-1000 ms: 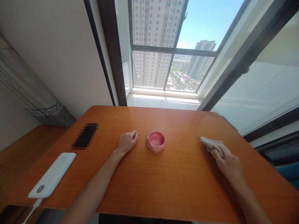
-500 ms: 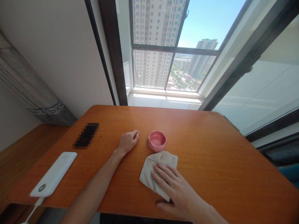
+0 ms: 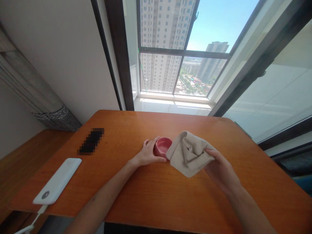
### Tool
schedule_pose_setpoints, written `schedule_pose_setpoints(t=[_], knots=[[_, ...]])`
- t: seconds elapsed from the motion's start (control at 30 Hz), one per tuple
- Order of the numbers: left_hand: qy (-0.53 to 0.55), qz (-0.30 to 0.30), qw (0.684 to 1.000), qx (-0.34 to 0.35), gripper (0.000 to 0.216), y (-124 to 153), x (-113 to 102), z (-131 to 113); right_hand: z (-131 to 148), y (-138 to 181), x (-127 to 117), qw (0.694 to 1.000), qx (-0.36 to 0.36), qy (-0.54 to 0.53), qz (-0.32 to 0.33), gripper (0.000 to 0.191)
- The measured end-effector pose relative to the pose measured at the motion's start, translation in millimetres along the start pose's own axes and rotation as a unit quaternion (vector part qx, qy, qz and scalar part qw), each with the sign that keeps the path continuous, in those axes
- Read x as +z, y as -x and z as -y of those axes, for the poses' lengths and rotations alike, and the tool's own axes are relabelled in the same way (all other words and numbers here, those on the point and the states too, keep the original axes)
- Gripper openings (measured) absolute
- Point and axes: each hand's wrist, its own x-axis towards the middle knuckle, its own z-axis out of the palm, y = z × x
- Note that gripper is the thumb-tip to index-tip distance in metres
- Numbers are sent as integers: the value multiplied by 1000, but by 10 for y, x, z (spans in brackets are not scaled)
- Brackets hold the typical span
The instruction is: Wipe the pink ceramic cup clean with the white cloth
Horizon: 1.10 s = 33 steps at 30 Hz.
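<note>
A small pink bowl (image 3: pixel 162 147) with faceted sides stands upright on the wooden table (image 3: pixel 136 198). My left hand (image 3: pixel 149 152) curves round its left side, thumb at the front and fingers at the back. To the right, my right hand (image 3: pixel 223 167) pinches the edge of a beige cloth (image 3: pixel 190 156) and holds it up above the tabletop. The cloth is crumpled in the middle, and its left corner overlaps the bowl's right edge from this viewpoint. Whether cloth and bowl touch I cannot tell. Part of my right hand's fingers are hidden beneath the cloth.
A white power bank (image 3: pixel 58 180) with a cable (image 3: pixel 36 216) plugged in lies at the table's left front. Behind it is a dark pixelated patch (image 3: pixel 91 142). A window (image 3: pixel 182 52) rises beyond the far edge, and a curtain (image 3: pixel 48 94) hangs at the left.
My right hand, earlier spread flat on the cloth, has gripped and lifted it toward the right. My left hand has moved right from the bare tabletop and taken hold of the bowl.
</note>
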Motion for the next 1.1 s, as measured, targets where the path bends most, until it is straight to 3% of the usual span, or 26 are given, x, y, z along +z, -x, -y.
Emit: schedule_pose_setpoints(t=[0.13, 0.27, 0.37, 0.5, 0.6, 0.7, 0.8, 0.93, 1.0, 1.1], knots=[[34, -54, 998, -20, 98, -10, 33, -56, 17, -157, -116, 995, -58, -7, -75, 52], [137, -63, 988, 12, 94, 14, 23, -34, -118, -182, 44, 975, -163, 66, -137, 57], [288, -45, 957, 18, 94, 26, 44, -26, -196, -164, 298, 961, -219, 165, -39, 56], [525, -16, 851, -10, 74, 48, 95, -113, -209, -145, 688, 902, -290, 284, 148, 60], [590, -18, 806, -47, 63, 75, 79, -225, -198, -161, 921, 834, -347, 389, 182, 68], [579, 5, 811, -78, 63, 98, 69, -291, -206, -172, 1087, 804, -366, 432, 179, 49], [526, -27, 846, -83, 66, 119, 117, -269, -262, -141, 1201, 862, -331, 339, 179, 26], [347, -132, 928, 23, 65, 175, 152, -151, -379, -73, 1259, 963, -155, 140, 169, 47], [227, -160, 953, 119, 68, 201, 106, -90, -420, -60, 1251, 984, -65, 43, 159, 50], [95, -143, 954, 246, 84, 212, -9, -35, -423, -59, 1220, 991, 15, -62, 114, 53]])
